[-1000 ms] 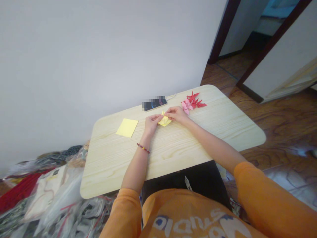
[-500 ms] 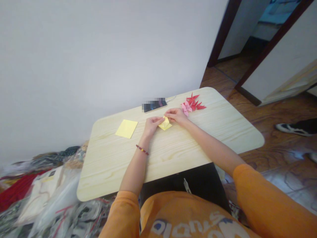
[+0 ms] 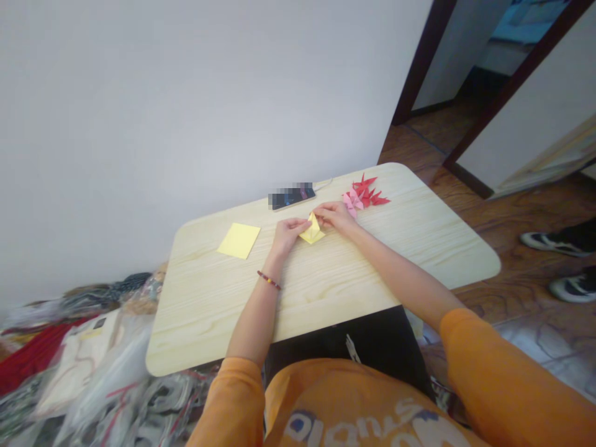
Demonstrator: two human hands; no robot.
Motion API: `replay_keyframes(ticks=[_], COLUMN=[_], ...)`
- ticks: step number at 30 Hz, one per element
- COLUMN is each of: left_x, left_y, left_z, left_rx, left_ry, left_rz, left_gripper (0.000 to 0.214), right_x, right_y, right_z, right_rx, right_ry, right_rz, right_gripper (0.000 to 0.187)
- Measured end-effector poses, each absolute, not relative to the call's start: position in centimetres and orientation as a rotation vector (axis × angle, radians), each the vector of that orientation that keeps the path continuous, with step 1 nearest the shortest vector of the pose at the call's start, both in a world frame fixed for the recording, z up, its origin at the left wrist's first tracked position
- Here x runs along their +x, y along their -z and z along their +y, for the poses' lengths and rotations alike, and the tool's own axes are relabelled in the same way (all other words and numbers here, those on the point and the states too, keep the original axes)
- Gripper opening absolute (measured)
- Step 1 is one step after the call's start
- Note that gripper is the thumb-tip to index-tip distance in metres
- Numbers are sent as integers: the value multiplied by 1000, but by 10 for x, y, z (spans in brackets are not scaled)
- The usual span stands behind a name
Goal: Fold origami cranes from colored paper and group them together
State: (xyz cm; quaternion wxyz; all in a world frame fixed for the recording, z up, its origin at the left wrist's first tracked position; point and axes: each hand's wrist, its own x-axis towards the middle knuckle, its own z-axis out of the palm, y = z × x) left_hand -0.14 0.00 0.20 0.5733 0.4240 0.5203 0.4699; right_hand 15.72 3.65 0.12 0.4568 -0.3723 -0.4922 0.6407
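While the left hand [image 3: 287,234] is pinching the folded paper [image 3: 313,233] near the frame's centre, apparently steadying it, the right hand [image 3: 337,216] is grasping its upper end.

Left arm [image 3: 254,320]: stretched forward, angled slightly inward.
Right arm [image 3: 405,273]: stretched forward, slanted more sharply inward.
Left hand [image 3: 286,234]: fingers and thumb brought together, tips pointed toward the right.
Right hand [image 3: 336,216]: fingers curled, thumb and forefinger pinched, tips pointed left.
Both hands: held near each other, fingertips almost meeting.
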Motion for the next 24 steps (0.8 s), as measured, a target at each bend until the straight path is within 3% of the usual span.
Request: replay_keyframes(ticks=[16,24], left_x=[0,0], left_y=[0,1], left_z=[0,1], left_rx=[1003,975], left_ry=[-1086,-1112], left_rz=[1205,1213], left_gripper=[41,41], right_x=[157,156], right_y=[1,0], right_z=[37,36], right_rx=[-942,-936], right_ry=[-1486,-1529], right_rz=[-1250,-1254], right_gripper=[26,40])
